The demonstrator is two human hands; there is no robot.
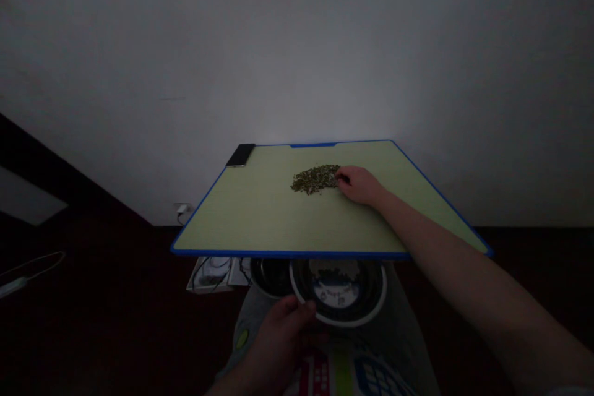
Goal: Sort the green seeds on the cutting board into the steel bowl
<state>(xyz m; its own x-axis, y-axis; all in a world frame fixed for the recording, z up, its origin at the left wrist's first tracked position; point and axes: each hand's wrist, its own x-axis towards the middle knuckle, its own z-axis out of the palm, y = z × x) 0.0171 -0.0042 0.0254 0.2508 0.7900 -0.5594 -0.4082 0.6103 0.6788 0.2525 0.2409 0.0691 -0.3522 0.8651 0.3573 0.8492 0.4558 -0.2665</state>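
A loose pile of small green-brown pieces [315, 179] lies near the middle of a pale green table [260, 223] with a blue edge. At the pile's right end is my right hand [356, 184], its fingers pinched together; anything between them is too small to make out. Below the table's front edge, my left hand [288, 328] grips the rim of a round metal bowl [378, 303], thumb on top. The bowl rests over my lap, and dark bits lie inside it on a light, printed bottom.
On the table's back left corner lies a black phone [241, 155]. A second dark bowl [273, 275] and a white tray with cables [211, 275] are under the front edge. A plain wall rises behind the table. A plug [182, 209] sits in the wall at left.
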